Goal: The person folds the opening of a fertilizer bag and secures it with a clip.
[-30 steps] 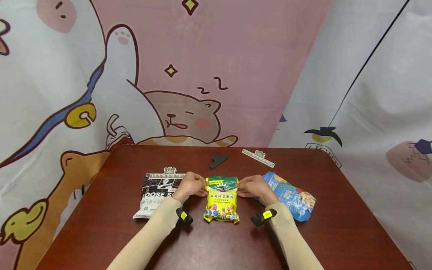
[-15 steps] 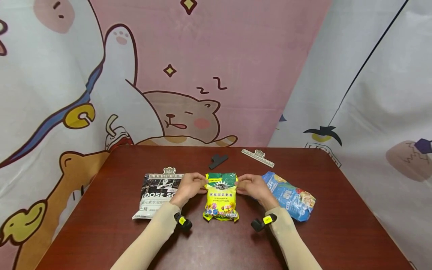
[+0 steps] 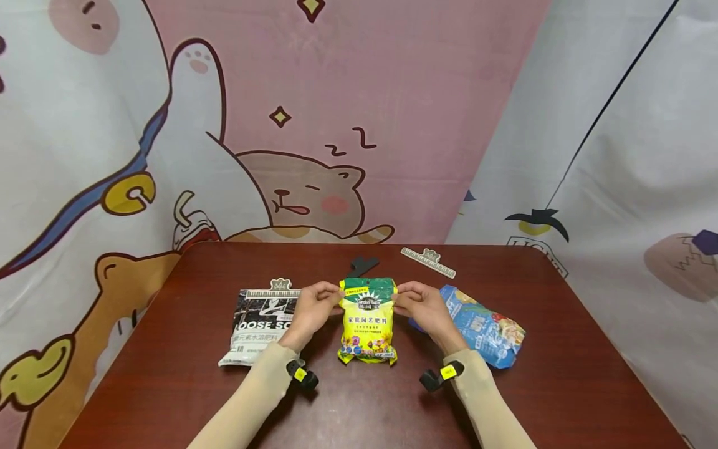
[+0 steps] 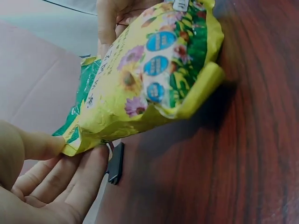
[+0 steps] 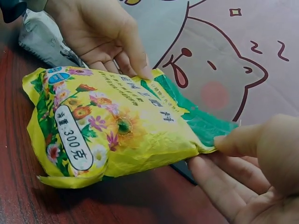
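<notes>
A yellow fertilizer bag (image 3: pixel 367 327) with a green top band and printed flowers is between my two hands, in the middle of the head view. My left hand (image 3: pixel 315 307) pinches its upper left edge between thumb and fingers. On the other side, my right hand (image 3: pixel 422 307) pinches the upper right edge in the same way. The top end is tilted up off the table, and the flowered bottom end hangs lower, close over the wood. In the right wrist view the green band (image 5: pixel 205 121) folds back beyond the fingertips.
Left of the hands lies a black-and-white bag (image 3: pixel 255 337) with a pale clip (image 3: pixel 275 293) along its top. A blue bag (image 3: pixel 488 327) lies to the right. Behind are a black clip (image 3: pixel 363 266) and another pale clip (image 3: pixel 429 262), all on the reddish-brown table (image 3: pixel 359 411).
Both hands have raised the top of the fertilizer bag, which now reaches higher in the head view and overlaps the black clip's lower edge. The other bags and clips stay put.
</notes>
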Demonstrator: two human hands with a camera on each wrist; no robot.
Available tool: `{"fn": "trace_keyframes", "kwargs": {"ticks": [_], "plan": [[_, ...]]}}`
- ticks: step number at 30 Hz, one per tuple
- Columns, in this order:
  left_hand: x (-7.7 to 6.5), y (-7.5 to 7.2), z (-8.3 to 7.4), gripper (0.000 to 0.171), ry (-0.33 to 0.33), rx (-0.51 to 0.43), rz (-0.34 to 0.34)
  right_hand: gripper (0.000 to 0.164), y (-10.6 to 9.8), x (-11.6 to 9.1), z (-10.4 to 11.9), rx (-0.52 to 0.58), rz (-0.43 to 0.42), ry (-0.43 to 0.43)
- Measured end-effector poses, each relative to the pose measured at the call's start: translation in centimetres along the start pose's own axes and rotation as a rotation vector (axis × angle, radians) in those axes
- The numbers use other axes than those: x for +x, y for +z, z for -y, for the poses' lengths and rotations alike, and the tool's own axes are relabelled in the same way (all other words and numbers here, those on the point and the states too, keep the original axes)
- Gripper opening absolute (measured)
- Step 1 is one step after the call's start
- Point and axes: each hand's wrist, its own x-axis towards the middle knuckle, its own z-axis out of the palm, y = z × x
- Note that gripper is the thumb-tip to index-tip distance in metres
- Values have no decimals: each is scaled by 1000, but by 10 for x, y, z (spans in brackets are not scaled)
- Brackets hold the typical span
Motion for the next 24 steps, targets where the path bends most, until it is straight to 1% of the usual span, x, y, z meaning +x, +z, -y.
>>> {"fn": "trace_keyframes", "kwargs": {"ticks": [4,14,18,24], "plan": [[-2,-1,-3,13,12,-15,-10,25,-1,-3,4,10,-8,-28],[-6,-8,-16,13,104,-105,8,29,-4,-7,22,28,-6,-131],[-8,-12,-17,13,146,-99,-3,29,-4,-10,28,24,11,-172],[-13,-16,-15,12,219,-47,18,24,-7,-14,27,-8,22,-233]]}}
